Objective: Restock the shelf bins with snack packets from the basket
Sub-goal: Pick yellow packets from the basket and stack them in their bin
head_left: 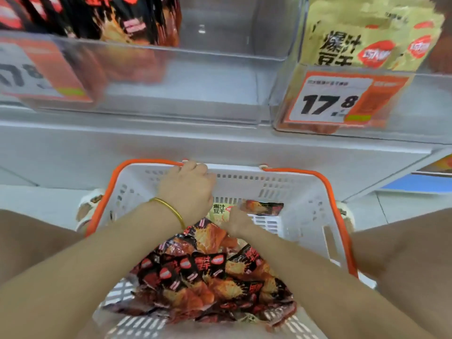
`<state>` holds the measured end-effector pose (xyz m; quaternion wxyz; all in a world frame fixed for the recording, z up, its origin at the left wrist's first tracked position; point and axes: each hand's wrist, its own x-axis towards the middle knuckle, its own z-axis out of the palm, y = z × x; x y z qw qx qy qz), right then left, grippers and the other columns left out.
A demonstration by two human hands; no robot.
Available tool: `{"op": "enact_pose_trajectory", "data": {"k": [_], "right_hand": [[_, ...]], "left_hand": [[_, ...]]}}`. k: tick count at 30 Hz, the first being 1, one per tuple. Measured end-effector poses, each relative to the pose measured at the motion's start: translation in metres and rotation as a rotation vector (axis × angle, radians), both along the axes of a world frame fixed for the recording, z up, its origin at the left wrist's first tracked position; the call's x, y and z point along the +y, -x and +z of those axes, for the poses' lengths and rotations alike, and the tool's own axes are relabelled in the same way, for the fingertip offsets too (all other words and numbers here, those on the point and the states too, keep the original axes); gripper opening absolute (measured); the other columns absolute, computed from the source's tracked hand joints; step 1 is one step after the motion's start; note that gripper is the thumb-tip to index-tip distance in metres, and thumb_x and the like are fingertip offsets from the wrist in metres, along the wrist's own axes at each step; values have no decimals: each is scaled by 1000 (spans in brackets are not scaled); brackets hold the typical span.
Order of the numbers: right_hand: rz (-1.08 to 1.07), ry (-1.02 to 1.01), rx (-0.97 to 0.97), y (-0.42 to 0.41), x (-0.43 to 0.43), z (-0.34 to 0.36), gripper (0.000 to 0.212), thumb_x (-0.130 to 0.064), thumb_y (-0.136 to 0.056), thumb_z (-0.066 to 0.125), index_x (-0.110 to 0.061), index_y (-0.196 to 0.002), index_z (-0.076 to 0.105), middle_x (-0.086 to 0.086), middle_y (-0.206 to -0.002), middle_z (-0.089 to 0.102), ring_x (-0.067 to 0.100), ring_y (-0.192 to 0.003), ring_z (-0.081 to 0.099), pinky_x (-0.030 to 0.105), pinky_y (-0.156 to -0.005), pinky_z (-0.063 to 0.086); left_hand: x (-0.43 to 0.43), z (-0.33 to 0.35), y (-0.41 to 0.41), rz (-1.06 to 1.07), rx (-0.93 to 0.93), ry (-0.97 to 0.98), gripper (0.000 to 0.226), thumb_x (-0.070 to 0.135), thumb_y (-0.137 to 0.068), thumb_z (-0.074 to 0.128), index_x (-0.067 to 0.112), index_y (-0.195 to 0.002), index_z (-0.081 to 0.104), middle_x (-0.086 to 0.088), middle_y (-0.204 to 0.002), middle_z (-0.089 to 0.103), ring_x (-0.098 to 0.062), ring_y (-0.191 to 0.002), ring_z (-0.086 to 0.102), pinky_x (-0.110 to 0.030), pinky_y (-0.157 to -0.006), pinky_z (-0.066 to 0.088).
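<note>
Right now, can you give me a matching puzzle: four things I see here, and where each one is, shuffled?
Things: 1 left hand; 2 right hand; 3 legible price tag; 4 red-black packets.
Places: A front of the right-hand bin; B heaped in the basket; C gripping the basket's far rim; D low in the basket, at a yellow packet.
Pairs: 1-C; 2-D; 3-A; 4-B.
</note>
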<state>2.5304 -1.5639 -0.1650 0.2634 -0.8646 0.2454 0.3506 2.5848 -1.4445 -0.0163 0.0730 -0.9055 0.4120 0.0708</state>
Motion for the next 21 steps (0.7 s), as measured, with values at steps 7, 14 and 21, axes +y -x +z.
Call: {"op": "enact_pose_trajectory", "data": {"k": [7,14,21], "right_hand": [[-552,-37,-92,0,4,-65,49,-21,-82,67,-7,-124,46,13,-123,56,30,-112,57,38,-87,50],[-451,-120,-57,-5,-4,-41,41,-22,-87,66,-13,-59,37,2,-63,43,21,-71,50,28,-65,39],[-206,-153,-278,-4,-33,38,41,-5,-86,63,-18,-64,30,-2,-68,39,19,-72,41,28,-67,35]], "left_hand": [[7,-9,-7,76,25,-32,34,30,-97,37,19,-128,46,0,-131,45,-23,-127,34,-35,-100,33],[7,-13,-4,106,94,-85,35,29,-96,38,18,-129,46,-3,-132,45,-23,-124,38,-36,-101,34],[1,-14,-5,154,241,-61,43,25,-95,46,15,-136,38,-5,-136,43,-25,-127,38,-38,-101,39]]}}
